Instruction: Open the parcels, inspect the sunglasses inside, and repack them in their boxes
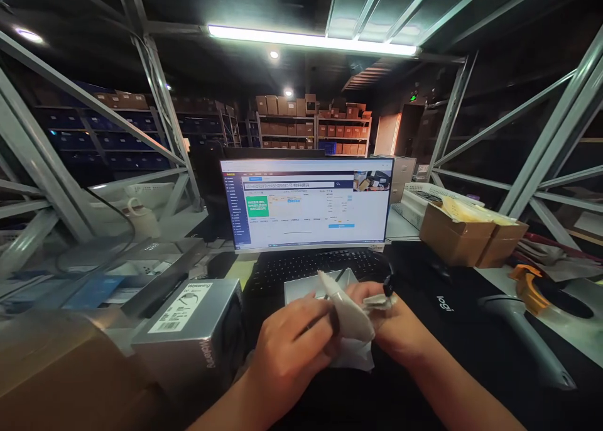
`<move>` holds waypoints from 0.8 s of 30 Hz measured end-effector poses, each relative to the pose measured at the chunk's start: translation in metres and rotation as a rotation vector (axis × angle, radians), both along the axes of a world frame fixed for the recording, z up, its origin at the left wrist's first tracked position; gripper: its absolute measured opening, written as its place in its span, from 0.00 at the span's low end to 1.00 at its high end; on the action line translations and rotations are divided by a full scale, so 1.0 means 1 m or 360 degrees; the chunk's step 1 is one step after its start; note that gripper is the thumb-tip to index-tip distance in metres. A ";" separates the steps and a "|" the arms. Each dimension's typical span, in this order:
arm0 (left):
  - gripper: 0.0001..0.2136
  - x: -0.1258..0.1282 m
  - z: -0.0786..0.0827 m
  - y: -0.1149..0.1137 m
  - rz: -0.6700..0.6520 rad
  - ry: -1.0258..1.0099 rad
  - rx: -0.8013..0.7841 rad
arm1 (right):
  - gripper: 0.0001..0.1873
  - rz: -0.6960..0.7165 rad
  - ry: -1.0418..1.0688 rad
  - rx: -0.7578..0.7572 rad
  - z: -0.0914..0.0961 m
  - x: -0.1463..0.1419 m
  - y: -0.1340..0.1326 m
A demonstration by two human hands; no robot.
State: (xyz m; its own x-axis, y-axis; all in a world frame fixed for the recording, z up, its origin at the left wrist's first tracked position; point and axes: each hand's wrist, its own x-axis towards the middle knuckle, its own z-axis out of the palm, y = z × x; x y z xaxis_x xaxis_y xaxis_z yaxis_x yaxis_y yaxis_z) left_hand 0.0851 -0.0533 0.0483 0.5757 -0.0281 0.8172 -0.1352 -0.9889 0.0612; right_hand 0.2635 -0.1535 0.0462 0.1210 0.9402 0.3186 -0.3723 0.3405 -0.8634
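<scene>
My left hand (296, 340) is closed on a whitish, soft pouch (351, 315) in front of the keyboard. The pouch looks crumpled and tilts up toward the left. My right hand (400, 327) is closed too, gripping the pouch's right side. A small black piece with a thin cord (388, 285) sticks up at my right fingers; I cannot make out its kind. Just beyond my hands lies an open light grey box (296, 288), partly covered by them. To the left stands a closed silver-grey box (188, 318) with a white label and a headset picture.
Ahead are a monitor (306, 205) and a black keyboard (277, 271). On the right lie a barcode scanner (527, 340), a mouse (438, 264), an orange tape dispenser (534, 286) and cardboard boxes (456, 236). A brown carton (56, 362) fills the near left.
</scene>
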 end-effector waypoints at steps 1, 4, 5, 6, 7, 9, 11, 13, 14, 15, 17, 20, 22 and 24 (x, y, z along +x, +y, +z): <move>0.12 0.000 0.000 0.000 0.0011 0.0017 -0.0009 | 0.09 0.0049 0.0129 -0.0011 0.002 -0.001 0.000; 0.10 0.002 -0.002 -0.001 0.0077 0.0020 0.0004 | 0.12 0.0153 0.0566 0.0000 0.011 -0.005 0.001; 0.09 0.003 -0.002 0.000 0.0106 0.0002 0.0013 | 0.13 0.0126 0.0669 0.0004 0.014 -0.006 0.002; 0.09 0.004 -0.003 0.000 0.0132 -0.0017 0.0015 | 0.15 0.0069 0.0739 0.0001 0.016 -0.006 0.004; 0.08 0.005 -0.004 0.001 0.0153 -0.0038 0.0005 | 0.16 0.0002 0.0782 -0.0014 0.017 -0.005 0.006; 0.09 0.006 -0.006 0.003 0.0190 -0.0073 -0.0065 | 0.17 -0.0105 0.0793 -0.0082 0.016 0.001 0.012; 0.11 0.007 -0.005 0.005 0.0250 -0.0134 -0.0202 | 0.16 -0.0211 0.0731 -0.0181 0.011 0.013 0.017; 0.11 0.007 -0.004 0.007 0.0327 -0.0204 -0.0368 | 0.16 -0.0414 0.0576 -0.0280 0.006 0.030 0.021; 0.10 0.007 -0.003 0.007 0.0363 -0.0236 -0.0441 | 0.16 -0.0558 0.0441 -0.0309 0.005 0.038 0.021; 0.10 0.007 -0.002 0.007 0.0394 -0.0263 -0.0499 | 0.16 -0.0713 0.0266 -0.0314 0.004 0.044 0.021; 0.09 0.007 0.001 0.007 0.0436 -0.0288 -0.0568 | 0.15 -0.0944 -0.0133 -0.0267 0.004 0.049 0.021; 0.11 0.009 0.003 0.004 0.0453 -0.0210 -0.0638 | 0.16 -0.0941 -0.0464 -0.0198 0.003 0.035 0.017; 0.12 0.011 0.003 0.001 0.0442 -0.0122 -0.0694 | 0.17 -0.0730 -0.0440 -0.0183 0.000 0.016 0.015; 0.13 0.012 0.002 -0.001 0.0405 -0.0087 -0.0752 | 0.15 -0.0499 -0.0346 -0.0146 -0.004 -0.002 0.013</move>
